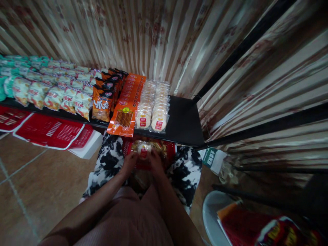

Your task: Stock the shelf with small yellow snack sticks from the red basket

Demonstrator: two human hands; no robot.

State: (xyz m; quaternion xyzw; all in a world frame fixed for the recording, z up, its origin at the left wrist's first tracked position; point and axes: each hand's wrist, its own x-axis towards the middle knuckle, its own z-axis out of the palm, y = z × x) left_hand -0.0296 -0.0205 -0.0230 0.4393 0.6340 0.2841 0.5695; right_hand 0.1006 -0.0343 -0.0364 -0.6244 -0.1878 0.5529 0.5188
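Note:
My left hand (130, 161) and my right hand (155, 162) together hold a clear packet of round pale biscuits (144, 149) with a red label, just above a red basket (171, 149) resting on my lap. The basket holds more wrapped snacks. Straight ahead, a black shelf (185, 120) carries two rows of the same biscuit packets (155, 102), a row of orange snack packets (127, 106) and darker orange bags (103, 102). The right end of the shelf is bare.
More snack bags in white, green and pink (46, 85) fill the shelf's left part. Red baskets (48, 131) and a white box lie on the tiled floor at left. A striped curtain hangs behind. A white stool (212, 215) with red packets stands at lower right.

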